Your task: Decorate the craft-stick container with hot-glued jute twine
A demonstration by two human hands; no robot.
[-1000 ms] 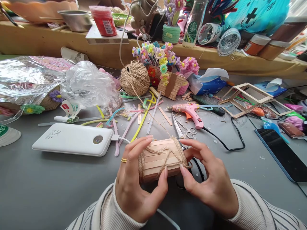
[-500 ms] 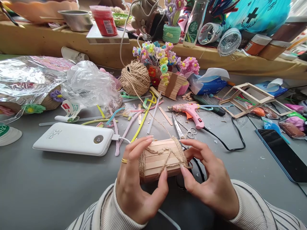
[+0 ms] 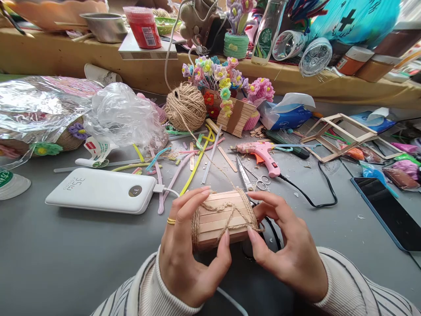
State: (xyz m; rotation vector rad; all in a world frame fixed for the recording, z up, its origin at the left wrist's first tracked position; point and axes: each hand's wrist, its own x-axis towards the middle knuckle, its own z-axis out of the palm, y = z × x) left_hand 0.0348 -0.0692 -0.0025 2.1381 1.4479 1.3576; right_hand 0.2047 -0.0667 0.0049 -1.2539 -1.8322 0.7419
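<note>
Both hands hold a small box of wooden craft sticks (image 3: 215,221) wrapped with jute twine, low in the middle of the grey table (image 3: 66,245). My left hand (image 3: 189,248) grips its left end, thumb on the front and fingers over the top. At the right end, the fingertips of my right hand (image 3: 289,245) pinch the twine against the box. A strand of twine (image 3: 210,160) runs from the box back to the jute ball (image 3: 186,106).
A white power bank (image 3: 98,191) lies left of the hands. Scissors (image 3: 251,180) and a pink glue gun (image 3: 263,156) with its black cord lie just behind. Pipe cleaners, loose sticks, plastic bags, a stick frame (image 3: 342,136) and a phone (image 3: 384,210) crowd the table.
</note>
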